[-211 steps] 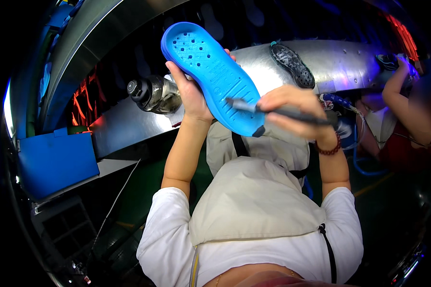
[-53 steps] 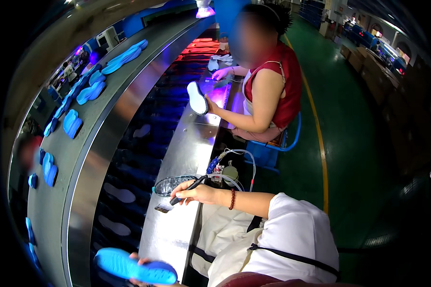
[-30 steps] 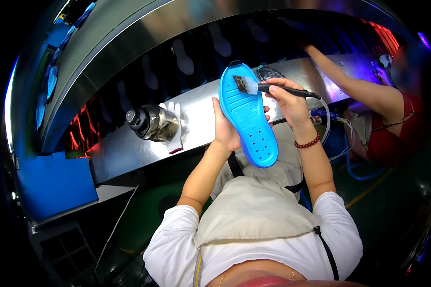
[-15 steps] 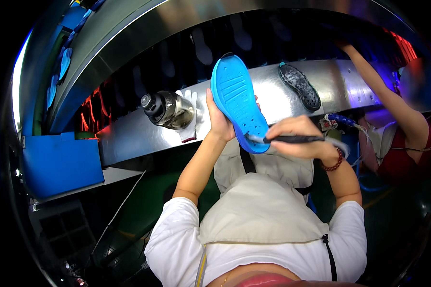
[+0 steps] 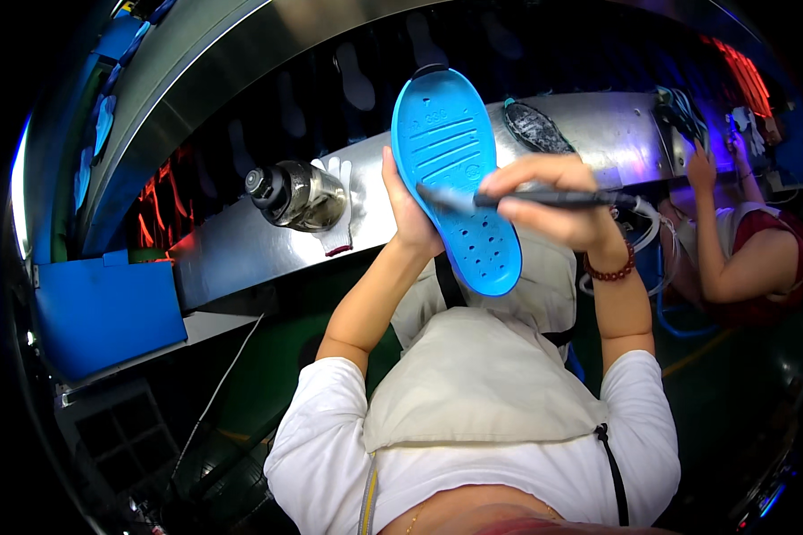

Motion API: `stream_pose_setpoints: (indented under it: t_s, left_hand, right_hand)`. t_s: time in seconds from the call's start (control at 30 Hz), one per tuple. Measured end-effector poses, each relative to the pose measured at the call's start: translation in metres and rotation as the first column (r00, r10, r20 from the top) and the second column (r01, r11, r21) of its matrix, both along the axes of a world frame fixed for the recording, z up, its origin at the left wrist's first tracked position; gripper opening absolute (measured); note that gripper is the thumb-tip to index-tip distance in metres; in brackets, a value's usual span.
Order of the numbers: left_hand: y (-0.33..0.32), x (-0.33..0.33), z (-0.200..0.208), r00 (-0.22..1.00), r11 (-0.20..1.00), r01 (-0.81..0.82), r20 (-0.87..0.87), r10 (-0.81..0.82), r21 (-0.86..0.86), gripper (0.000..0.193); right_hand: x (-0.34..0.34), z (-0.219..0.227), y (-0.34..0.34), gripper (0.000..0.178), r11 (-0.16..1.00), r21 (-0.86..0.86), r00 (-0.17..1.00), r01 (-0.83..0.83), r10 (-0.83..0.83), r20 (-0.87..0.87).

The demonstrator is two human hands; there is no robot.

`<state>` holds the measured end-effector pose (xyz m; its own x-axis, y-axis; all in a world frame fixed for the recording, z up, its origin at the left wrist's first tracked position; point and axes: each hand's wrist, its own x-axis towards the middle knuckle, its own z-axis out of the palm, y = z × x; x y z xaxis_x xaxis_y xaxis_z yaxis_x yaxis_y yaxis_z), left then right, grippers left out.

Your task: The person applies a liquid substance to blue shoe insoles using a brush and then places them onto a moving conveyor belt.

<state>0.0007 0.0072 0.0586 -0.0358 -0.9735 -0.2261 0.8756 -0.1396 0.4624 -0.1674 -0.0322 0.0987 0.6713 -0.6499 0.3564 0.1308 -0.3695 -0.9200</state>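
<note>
A bright blue shoe sole [image 5: 477, 241], with grooves and small holes on its upper face, stands tilted in front of me. My left hand [image 5: 412, 218] grips its left edge, thumb along the side; the other fingers are hidden behind it. In my right hand [image 5: 553, 201] is a brush [image 5: 567, 198] with a dark handle. Its bristle end is smeared by motion and lies over the left middle of the sole. A tube trails beside my right wrist, which wears a beaded bracelet; whether it joins the brush handle I cannot tell.
On the metal bench [image 5: 223, 254] stand a dark-capped bottle [image 5: 299, 196] and a white glove [image 5: 339, 218]. A dark, wet-looking sole [image 5: 535, 129] lies beyond my right hand. Farther back is a dark conveyor bearing pale soles [image 5: 355, 78]. At right sits another person [image 5: 740, 241], hands around dark strands.
The brush has moved from the sole's near end up to its left middle. The blue sole sits more upright and slightly higher. The other person's arm has drawn back from the conveyor.
</note>
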Motion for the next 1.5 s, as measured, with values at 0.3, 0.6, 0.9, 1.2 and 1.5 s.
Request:
stream_pose_setpoints:
  t_s: [0.3,0.6,0.9,1.2,1.5]
  left_hand:
    - [-0.012,0.012,0.001,0.994,0.939,-0.006,0.099,0.042,-0.343,0.094]
    - [-0.019,0.028,0.011,0.989,0.915,-0.093,0.072,0.131,-0.393,0.094]
    - [-0.017,0.016,0.027,0.994,0.957,-0.068,0.062,0.089,-0.282,0.091]
    - [0.003,0.031,-0.002,0.931,0.917,0.290,0.302,-0.204,-0.276,0.064]
    - [0.001,0.039,0.012,0.731,0.827,0.552,0.413,-0.543,0.110,0.055]
  right_hand:
    - [-0.005,-0.004,0.004,0.018,0.952,-0.298,0.997,-0.068,0.077,0.018]
    - [-0.018,-0.012,0.010,0.018,0.989,-0.144,0.998,-0.040,0.046,0.036]
    - [-0.012,-0.044,0.013,0.019,0.860,0.498,0.930,-0.111,-0.087,0.358]
    - [-0.023,-0.006,0.007,0.025,0.950,-0.060,0.952,-0.305,0.307,0.019]
    - [-0.026,0.004,0.007,0.020,0.903,-0.092,0.904,-0.419,0.406,-0.131]
